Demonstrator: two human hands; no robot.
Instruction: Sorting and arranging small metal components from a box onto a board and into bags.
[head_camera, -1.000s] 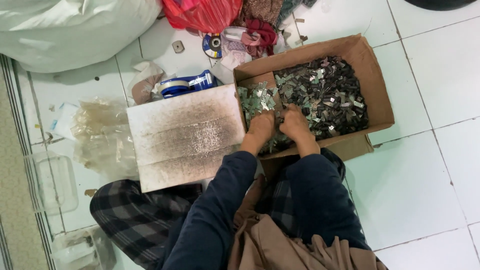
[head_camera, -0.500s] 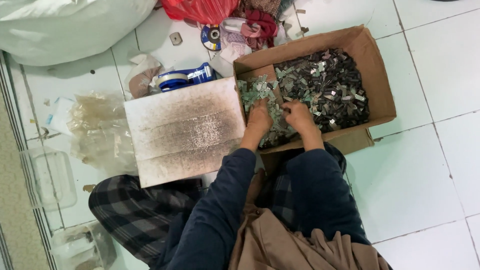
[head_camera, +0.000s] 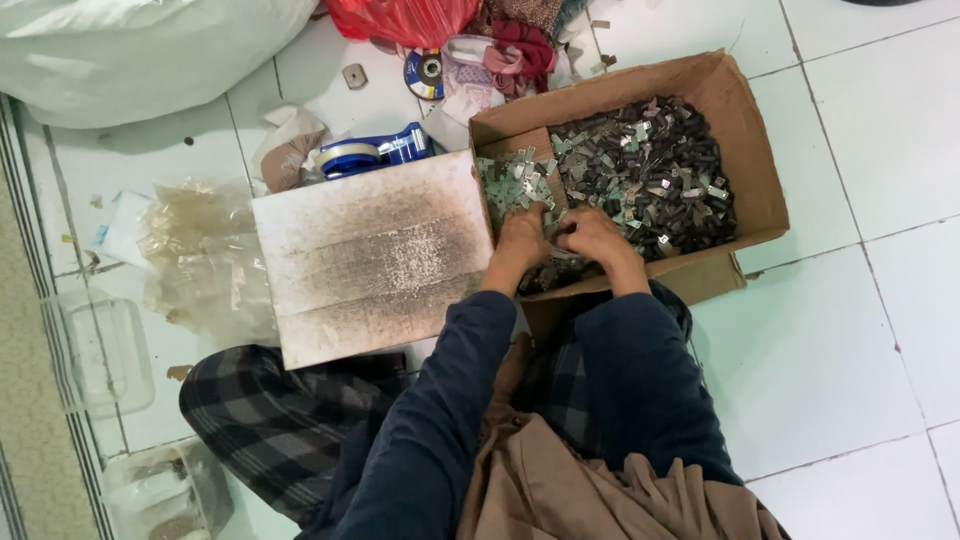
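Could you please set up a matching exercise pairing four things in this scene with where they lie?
Things:
1. tape dispenser
2. red bag
3. board
4. small parts

Places:
A. inside the cardboard box
B. top edge of the view, above the box
C. left of the box, beside the left hand
D. on the floor just above the board

Pairs: 1-D, 2-B, 3-C, 4-A

Open brown cardboard box (head_camera: 745, 150) of small parts; clear plastic bags (head_camera: 205, 260) left.
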